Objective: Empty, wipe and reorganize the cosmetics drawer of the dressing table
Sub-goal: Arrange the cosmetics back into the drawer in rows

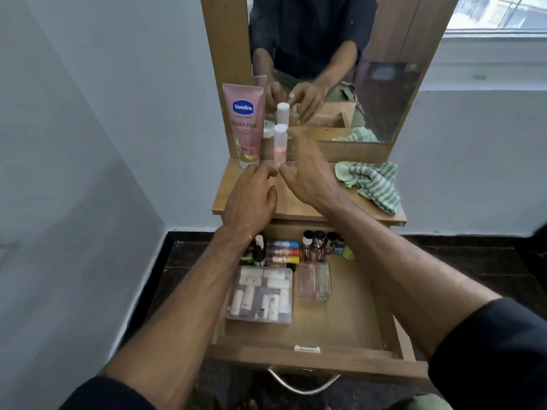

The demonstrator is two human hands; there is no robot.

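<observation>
The pink bottle (280, 146) stands upright at the far edge of the table (296, 202), beside the Vaseline tube (243, 125), flanked by the left hand (251, 196) and right hand (307, 176), fingers released and grasping nothing. Emptying appears in hand, since the drawer (340, 321) nearer is seen well stocked; another item must be lifted out next.

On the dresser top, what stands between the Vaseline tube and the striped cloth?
In the head view, a small pink bottle with a white cap stands between the Vaseline tube and the striped cloth, with the right hand close beside it.
</observation>
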